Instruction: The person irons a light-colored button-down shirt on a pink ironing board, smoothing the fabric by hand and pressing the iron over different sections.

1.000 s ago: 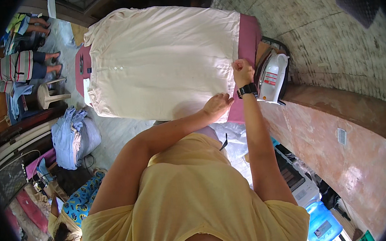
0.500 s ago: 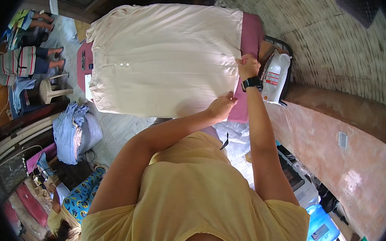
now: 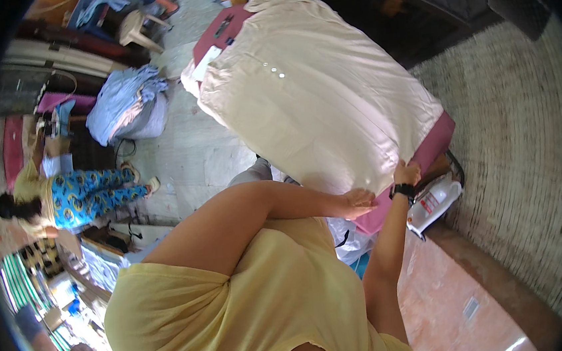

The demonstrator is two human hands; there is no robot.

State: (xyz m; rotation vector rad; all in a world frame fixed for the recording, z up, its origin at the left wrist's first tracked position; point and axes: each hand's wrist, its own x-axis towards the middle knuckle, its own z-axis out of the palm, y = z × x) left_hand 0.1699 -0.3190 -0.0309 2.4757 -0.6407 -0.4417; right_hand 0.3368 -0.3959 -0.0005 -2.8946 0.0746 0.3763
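A cream shirt with a short row of buttons near its collar end lies spread over a maroon padded ironing board. At its hem, on the near right end, my right hand is closed on the cloth edge, a black watch on its wrist. To the left of it, at the shirt's near lower corner, my left hand has its fingers curled together on the hem. A white iron rests just beyond the board's right end, close to my right wrist.
A heap of blue clothes sits on the floor at left, near a beige plastic stool. Another person in blue patterned trousers stands at far left. A pinkish wall runs along the right.
The whole view has turned, so the board now slants down to the right. Both hands stay at the shirt's hem. The co-worker at left comes more fully into view.
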